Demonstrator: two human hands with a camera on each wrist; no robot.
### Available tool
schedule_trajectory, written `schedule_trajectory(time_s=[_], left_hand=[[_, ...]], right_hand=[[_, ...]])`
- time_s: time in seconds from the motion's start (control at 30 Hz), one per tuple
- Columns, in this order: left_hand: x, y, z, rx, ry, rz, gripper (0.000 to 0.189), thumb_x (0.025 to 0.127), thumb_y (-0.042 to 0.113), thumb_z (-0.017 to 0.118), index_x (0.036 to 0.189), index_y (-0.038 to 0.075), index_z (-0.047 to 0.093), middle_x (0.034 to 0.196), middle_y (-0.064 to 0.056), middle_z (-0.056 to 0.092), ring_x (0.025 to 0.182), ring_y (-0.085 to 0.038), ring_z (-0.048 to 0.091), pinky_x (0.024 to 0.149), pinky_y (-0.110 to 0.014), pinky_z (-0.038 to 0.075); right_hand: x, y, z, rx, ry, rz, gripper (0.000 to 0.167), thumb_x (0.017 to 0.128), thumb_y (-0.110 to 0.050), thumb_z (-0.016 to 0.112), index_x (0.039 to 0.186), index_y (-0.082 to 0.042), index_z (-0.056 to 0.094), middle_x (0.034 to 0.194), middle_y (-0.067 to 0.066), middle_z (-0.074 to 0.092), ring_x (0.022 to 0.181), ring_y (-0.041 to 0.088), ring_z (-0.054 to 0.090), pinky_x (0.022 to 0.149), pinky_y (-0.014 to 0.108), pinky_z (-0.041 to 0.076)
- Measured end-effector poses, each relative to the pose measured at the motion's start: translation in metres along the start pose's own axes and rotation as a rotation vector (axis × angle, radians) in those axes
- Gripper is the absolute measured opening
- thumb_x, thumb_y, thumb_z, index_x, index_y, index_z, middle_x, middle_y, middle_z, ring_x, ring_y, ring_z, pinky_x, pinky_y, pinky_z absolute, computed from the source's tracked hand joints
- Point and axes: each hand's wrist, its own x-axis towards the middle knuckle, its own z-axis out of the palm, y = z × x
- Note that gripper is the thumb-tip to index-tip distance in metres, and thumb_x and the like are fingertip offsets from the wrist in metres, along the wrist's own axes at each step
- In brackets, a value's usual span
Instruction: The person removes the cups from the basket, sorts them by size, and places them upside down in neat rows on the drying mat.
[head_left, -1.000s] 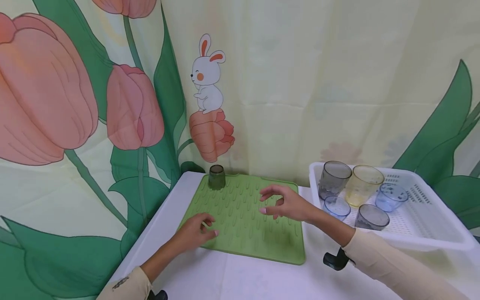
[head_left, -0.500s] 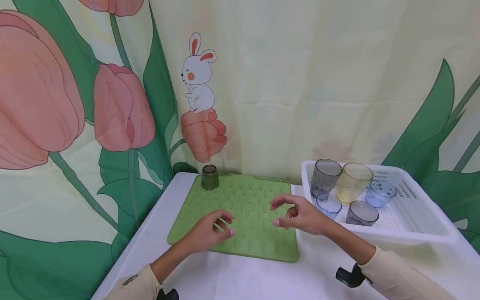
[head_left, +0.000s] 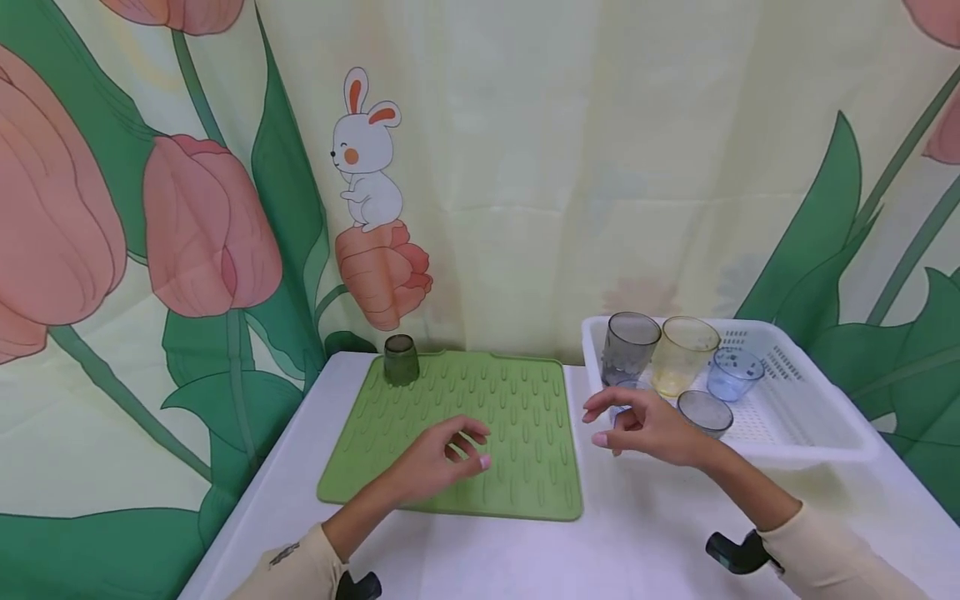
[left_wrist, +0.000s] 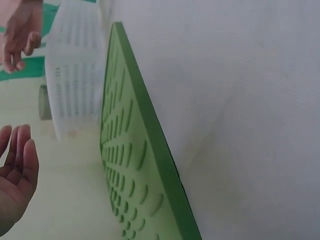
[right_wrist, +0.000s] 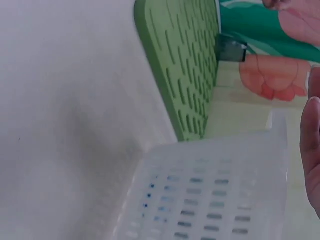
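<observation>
My left hand (head_left: 442,460) hovers over the green ridged drying mat (head_left: 525,450), fingers loosely bent and holding nothing. The right hand (head_left: 651,425) is in the air at the front left of the white basket (head_left: 810,442), also holding nothing, its fingers relaxed. It partly covers a small blue glass (head_left: 619,410) in the basket. Around it in the basket stand a tall grey glass (head_left: 630,346), a yellow glass (head_left: 684,354), a blue glass (head_left: 735,373) and a short grey glass (head_left: 705,412). One dark glass (head_left: 401,360) stands upside down at the mat's back left corner.
A white cloth covers the table (head_left: 480,558). The basket's raised wall (right_wrist: 210,200) faces the right hand. Behind the table hangs a curtain (head_left: 517,183) printed with tulips and a rabbit. Black camera mounts (head_left: 738,552) sit at both wrists.
The right hand has moved right, from over the mat to the basket's front left. My left hand has shifted right over the mat. The head view has turned slightly right.
</observation>
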Motion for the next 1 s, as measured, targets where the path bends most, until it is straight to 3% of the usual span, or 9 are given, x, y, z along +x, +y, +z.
schedule_trajectory(time_s=[0.2,0.3,0.43,0.57,0.77,1.0], left_hand=[[0.007,0.004,0.007,-0.018,-0.028,0.031,0.04,0.094,0.038,0.07,0.125,0.014,0.061,0.116,-0.002,0.065,0.101,-0.02,0.064,0.085,-0.027,0.053],[0.009,0.005,0.01,-0.015,-0.038,0.043,0.04,0.094,0.036,0.07,0.125,0.013,0.061,0.117,-0.006,0.065,0.1,-0.018,0.064,0.084,-0.027,0.053],[0.012,0.007,0.013,-0.027,-0.04,0.045,0.038,0.094,0.035,0.071,0.124,0.014,0.061,0.115,-0.002,0.065,0.099,-0.016,0.064,0.084,-0.027,0.053],[0.015,0.008,0.015,-0.034,-0.037,0.029,0.037,0.094,0.037,0.071,0.124,0.018,0.061,0.114,0.004,0.064,0.1,-0.017,0.064,0.085,-0.028,0.053],[0.02,0.009,0.016,-0.03,-0.039,0.032,0.036,0.094,0.04,0.07,0.123,0.02,0.061,0.113,0.005,0.064,0.101,-0.015,0.063,0.086,-0.028,0.052],[0.03,0.013,0.018,-0.016,-0.055,0.054,0.036,0.094,0.037,0.069,0.124,0.019,0.061,0.117,-0.006,0.065,0.1,-0.015,0.063,0.085,-0.027,0.053]], right_hand=[[-0.013,0.016,-0.027,-0.027,0.065,-0.026,0.034,0.092,0.0,0.068,0.124,0.005,0.059,0.107,0.003,0.069,0.066,0.022,0.069,0.064,0.032,0.059],[-0.02,0.024,-0.045,-0.045,0.117,-0.008,0.033,0.092,0.0,0.067,0.124,0.002,0.06,0.107,0.002,0.07,0.069,0.021,0.071,0.064,0.032,0.06],[-0.03,0.033,-0.071,-0.118,0.204,0.078,0.034,0.093,-0.005,0.068,0.126,-0.001,0.06,0.108,0.002,0.07,0.075,0.022,0.072,0.066,0.032,0.06],[-0.042,0.041,-0.092,-0.235,0.256,0.189,0.044,0.093,-0.015,0.07,0.131,0.001,0.057,0.122,0.017,0.064,0.08,0.02,0.073,0.067,0.031,0.059],[-0.058,0.055,-0.11,-0.416,0.247,0.355,0.063,0.091,-0.034,0.073,0.14,-0.001,0.05,0.137,0.029,0.052,0.084,0.018,0.062,0.066,0.031,0.055],[-0.067,0.064,-0.117,-0.478,0.24,0.406,0.076,0.088,-0.042,0.075,0.144,-0.001,0.045,0.138,0.029,0.049,0.103,0.035,0.057,0.071,0.037,0.057]])
